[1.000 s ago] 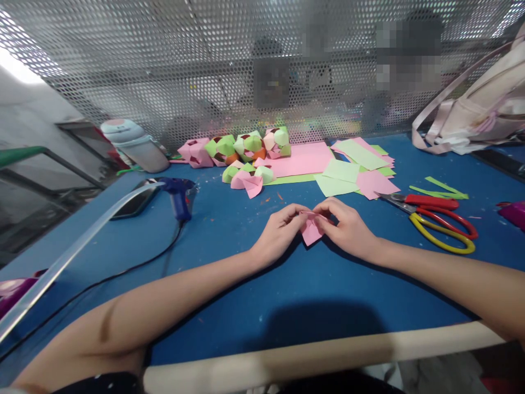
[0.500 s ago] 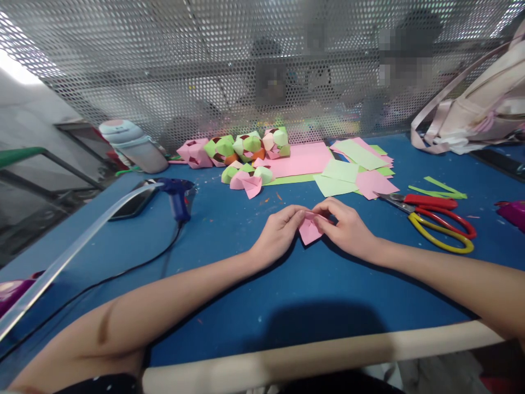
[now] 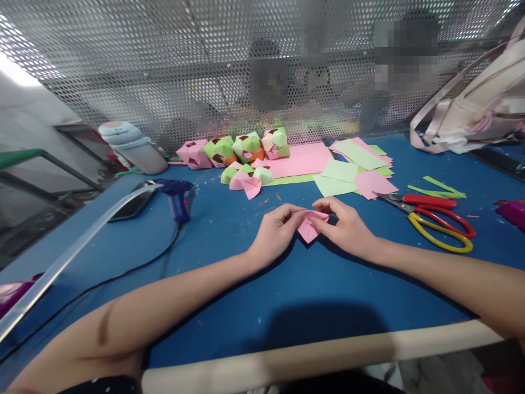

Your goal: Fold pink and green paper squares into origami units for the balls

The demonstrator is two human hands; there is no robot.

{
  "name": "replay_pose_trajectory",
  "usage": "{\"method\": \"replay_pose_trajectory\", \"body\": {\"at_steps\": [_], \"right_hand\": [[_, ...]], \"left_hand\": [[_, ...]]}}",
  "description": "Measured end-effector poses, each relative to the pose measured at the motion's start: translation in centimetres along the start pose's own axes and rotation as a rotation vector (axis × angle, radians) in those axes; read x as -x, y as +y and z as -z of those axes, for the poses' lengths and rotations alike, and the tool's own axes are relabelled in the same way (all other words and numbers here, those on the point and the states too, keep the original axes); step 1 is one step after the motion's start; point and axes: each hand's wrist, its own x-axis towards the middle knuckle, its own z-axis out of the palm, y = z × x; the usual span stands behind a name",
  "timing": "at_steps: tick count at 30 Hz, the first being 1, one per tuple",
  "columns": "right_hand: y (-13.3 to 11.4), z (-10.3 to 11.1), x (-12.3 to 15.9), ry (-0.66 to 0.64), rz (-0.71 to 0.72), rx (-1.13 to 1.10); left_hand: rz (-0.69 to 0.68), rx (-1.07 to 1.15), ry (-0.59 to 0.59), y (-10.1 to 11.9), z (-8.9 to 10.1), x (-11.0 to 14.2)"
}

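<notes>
A small folded piece of pink paper is pinched between my two hands just above the blue table. My left hand grips its left side, thumb on top and fingers curled behind. On the other side my right hand has its thumb pressed on the paper, the fingers bent around the far edge. Beyond them lie loose pink and green paper sheets. To their left sits a cluster of folded paper pieces in green, pink and orange.
Scissors with red and yellow handles lie right of my hand, near thin green strips. A blue glue gun with a long clear stick and cord is at left, by a phone and a bottle. A perforated metal panel stands behind.
The pink paper shows more of its surface now, its top edge spread wider between my thumbs. Both hands have shifted only slightly; everything else on the table stays put.
</notes>
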Motion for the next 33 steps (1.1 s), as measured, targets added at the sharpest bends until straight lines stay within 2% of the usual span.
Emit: {"method": "replay_pose_trajectory", "body": {"at_steps": [4,8,14,21,28,33], "right_hand": [[0.0,0.3,-0.1,0.003,-0.065,-0.013],[0.2,0.3,-0.1,0.023,-0.048,-0.011],[0.2,0.1,-0.1,0.022,0.024,-0.010],[-0.2,0.3,-0.1,-0.013,-0.070,-0.088],[-0.2,0.4,-0.3,-0.010,-0.083,-0.048],[-0.2,0.4,-0.2,-0.011,-0.064,-0.056]], "left_hand": [[0.040,0.094,0.023,-0.2,0.1,-0.2],[0.066,0.167,-0.004,-0.2,0.1,-0.2],[0.064,0.096,-0.111,0.2,-0.1,-0.2],[0.067,0.139,-0.018,-0.5,-0.1,-0.4],[0.035,0.082,-0.132,0.5,0.0,0.0],[0.010,0.062,-0.146,0.9,0.0,0.2]]}}
